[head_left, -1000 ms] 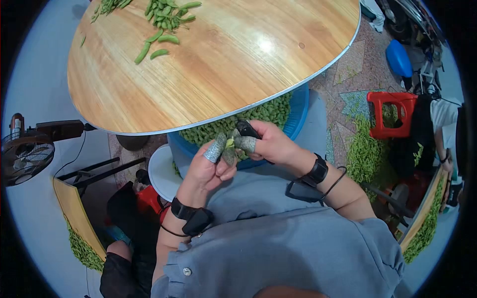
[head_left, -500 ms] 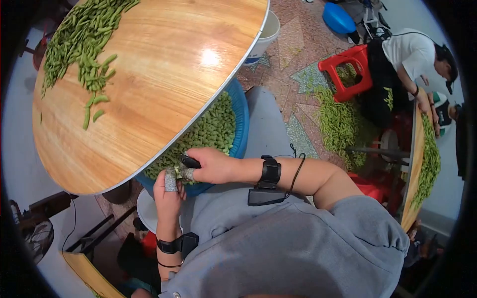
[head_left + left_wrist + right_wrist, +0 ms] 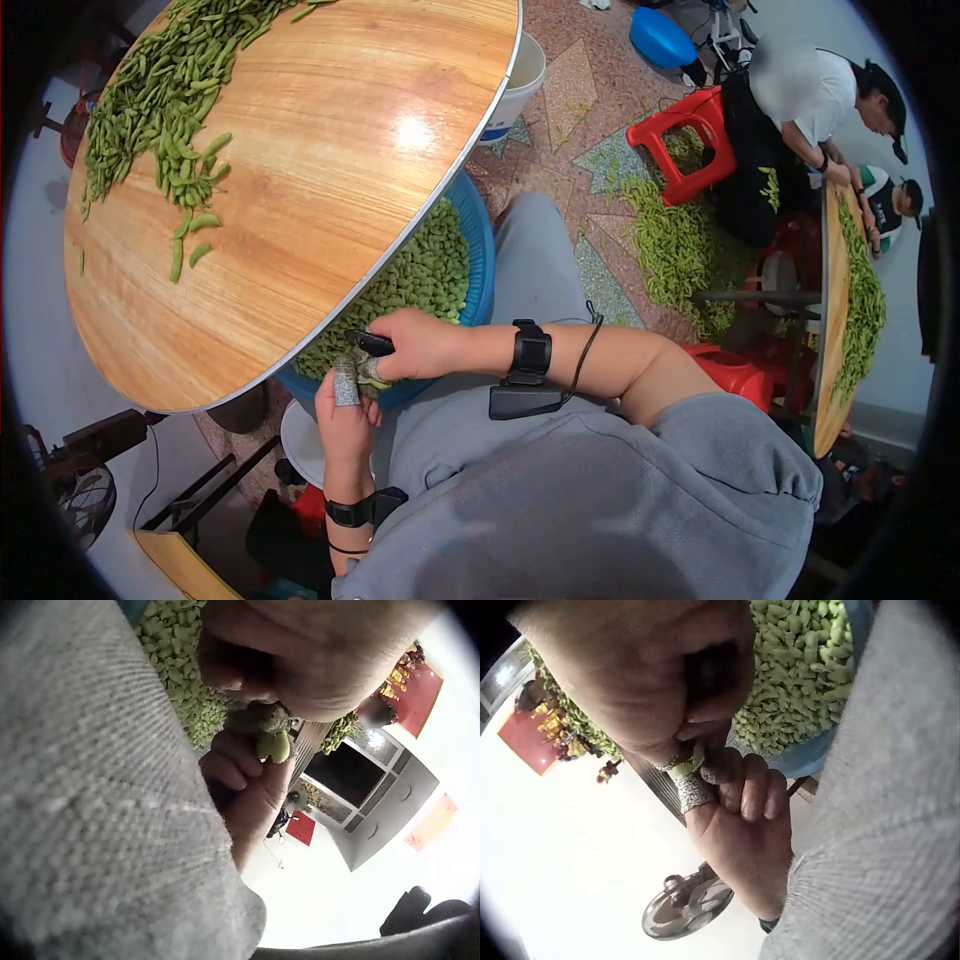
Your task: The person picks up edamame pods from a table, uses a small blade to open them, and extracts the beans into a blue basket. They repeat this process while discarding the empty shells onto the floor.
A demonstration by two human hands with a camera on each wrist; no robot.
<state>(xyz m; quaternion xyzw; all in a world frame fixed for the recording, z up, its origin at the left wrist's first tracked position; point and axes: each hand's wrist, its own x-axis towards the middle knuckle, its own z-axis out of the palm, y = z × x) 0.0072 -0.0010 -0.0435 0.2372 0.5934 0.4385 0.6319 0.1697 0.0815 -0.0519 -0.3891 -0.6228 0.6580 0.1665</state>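
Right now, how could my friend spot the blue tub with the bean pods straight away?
Find the big wooden table. Under its near edge, by the left hand and right hand, a blue tub peeks out. Unlike the other blue thing, off on the floor, this one holds heaped green pods.

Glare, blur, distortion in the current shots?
Head: glare spot on the wooden table, fisheye curve with black corners, blurred patch over a white shirt. Left wrist: wall blown out, grey cloth filling the left side. Right wrist: wall blown out, left hand dim against it.
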